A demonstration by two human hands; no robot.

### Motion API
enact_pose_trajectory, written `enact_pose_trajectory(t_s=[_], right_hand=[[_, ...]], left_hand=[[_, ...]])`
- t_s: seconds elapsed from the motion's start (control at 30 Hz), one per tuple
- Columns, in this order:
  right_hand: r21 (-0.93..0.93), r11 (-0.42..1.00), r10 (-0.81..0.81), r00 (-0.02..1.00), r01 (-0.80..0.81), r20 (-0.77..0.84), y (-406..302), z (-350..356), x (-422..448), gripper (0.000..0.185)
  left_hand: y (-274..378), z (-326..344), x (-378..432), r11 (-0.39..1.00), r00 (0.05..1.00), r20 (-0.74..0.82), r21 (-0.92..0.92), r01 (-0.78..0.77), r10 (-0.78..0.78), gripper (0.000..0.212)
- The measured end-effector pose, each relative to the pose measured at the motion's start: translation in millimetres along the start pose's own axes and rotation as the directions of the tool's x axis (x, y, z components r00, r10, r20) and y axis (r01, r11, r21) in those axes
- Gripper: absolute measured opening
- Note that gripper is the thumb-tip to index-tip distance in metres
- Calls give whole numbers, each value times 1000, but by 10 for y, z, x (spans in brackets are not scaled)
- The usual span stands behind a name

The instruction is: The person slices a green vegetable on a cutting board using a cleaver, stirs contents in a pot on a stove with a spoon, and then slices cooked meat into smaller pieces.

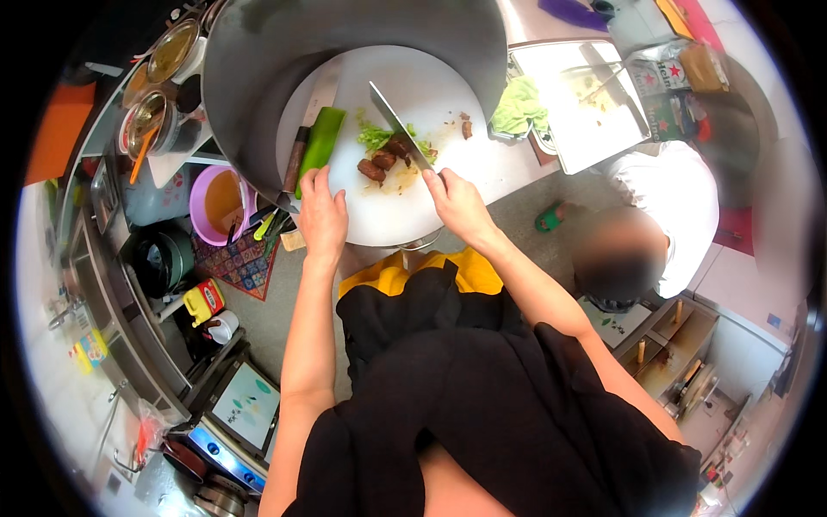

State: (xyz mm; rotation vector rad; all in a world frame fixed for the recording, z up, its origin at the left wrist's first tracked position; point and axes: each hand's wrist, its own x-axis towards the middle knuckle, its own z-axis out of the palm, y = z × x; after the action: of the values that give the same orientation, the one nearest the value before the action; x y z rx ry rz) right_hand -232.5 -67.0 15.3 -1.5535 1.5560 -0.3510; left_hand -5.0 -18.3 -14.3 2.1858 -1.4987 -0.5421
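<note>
My right hand (457, 205) is closed around the handle of a cleaver (402, 126), whose blade stands on edge over the round white cutting board (387, 223). Just left of the blade lie dark brown meat chunks (382, 159) and chopped green vegetable (373, 137). At the board's left side my left hand (324, 210) rests by the lower end of a long green vegetable piece (323, 139); whether its fingers grip it I cannot tell. Beside that piece lies a second cleaver (297, 155) with a dark wooden handle. A small brown meat piece (466, 129) sits at the board's right.
A tall curved metal wall (249, 77) surrounds the board's far side. A white tray (555, 116) with food bits and a green cloth (519, 106) are at right. Another person (685, 200) in white is close on the right. A pink bucket (213, 223) stands lower left.
</note>
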Motion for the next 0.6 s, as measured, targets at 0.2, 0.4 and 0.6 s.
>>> enact_pose_trajectory(t_s=[0.2,0.4,0.6], right_hand=[[-24,998,53,998,-53,-31,47,92,11,54],[22,984,179,984,-179,0,-123,41,-62,54],[69,990,122,992,-119,-29,-97,12,-212,49]], left_hand=[[-174,112,31,974,973,-35,-16,-228,227,39],[-97,282,451,882,882,21,-40,-470,471,27],[-123,184,485,967,950,238,-201,-156,203,20]])
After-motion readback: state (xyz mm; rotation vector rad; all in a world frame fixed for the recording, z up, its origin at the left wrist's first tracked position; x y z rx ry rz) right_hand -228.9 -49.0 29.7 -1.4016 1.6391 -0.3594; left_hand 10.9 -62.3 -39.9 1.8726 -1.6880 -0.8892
